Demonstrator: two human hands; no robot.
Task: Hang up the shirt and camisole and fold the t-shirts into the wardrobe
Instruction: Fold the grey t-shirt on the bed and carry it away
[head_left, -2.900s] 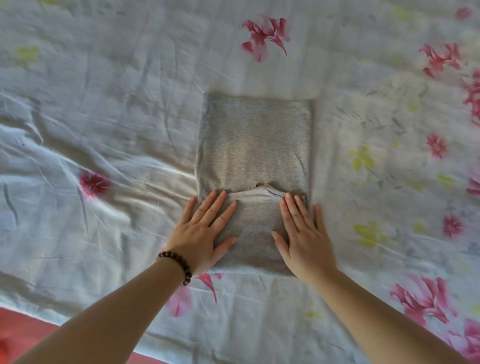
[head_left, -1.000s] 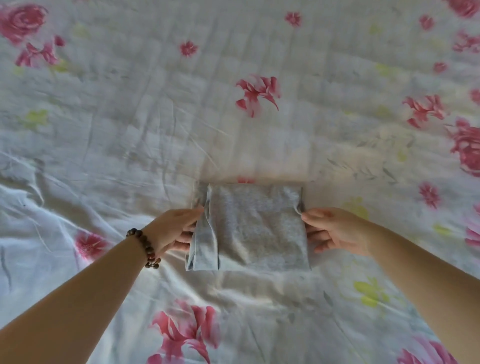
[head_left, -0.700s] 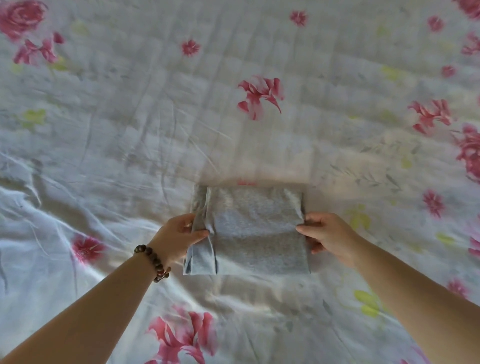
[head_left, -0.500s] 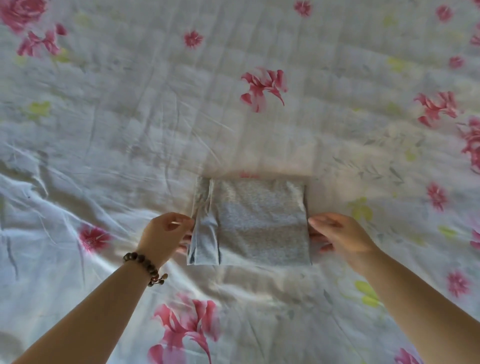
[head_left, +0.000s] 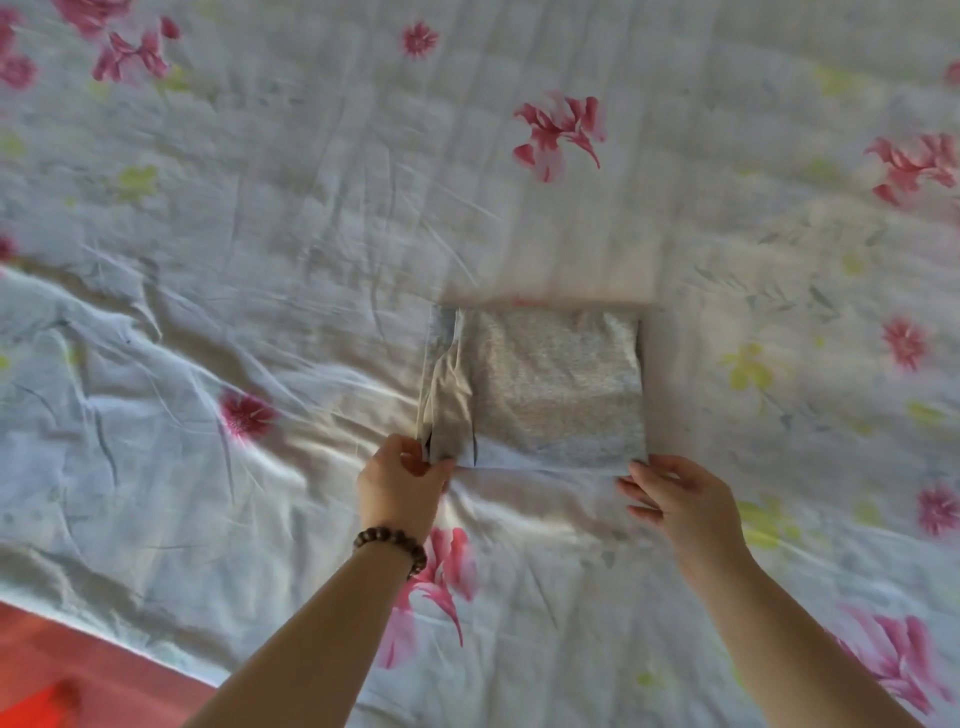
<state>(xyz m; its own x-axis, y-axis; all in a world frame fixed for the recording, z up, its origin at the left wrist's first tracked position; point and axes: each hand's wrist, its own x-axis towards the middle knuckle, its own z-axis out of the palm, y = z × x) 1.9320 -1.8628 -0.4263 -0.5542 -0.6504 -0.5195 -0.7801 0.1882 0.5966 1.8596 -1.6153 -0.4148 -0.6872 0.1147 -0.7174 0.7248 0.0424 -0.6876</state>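
We note floral bedsheet (head_left: 270, 249) under everything, wrinkled at left; strip of reddish floor (head_left: 93, 670) at lower-left corner. Then left hand (head_left: 402, 488) (beaded bracelet (head_left: 390, 543) on wrist) with thumb and fingers pinching loose flap at near-left corner of grey t-shirt (head_left: 556, 384). Then right hand (head_left: 680, 501): fingers loosely spread, holding nothing, tips at near-right corner — contact we cannot tell. T-shirt lies folded flat on sheet, just beyond both hands.
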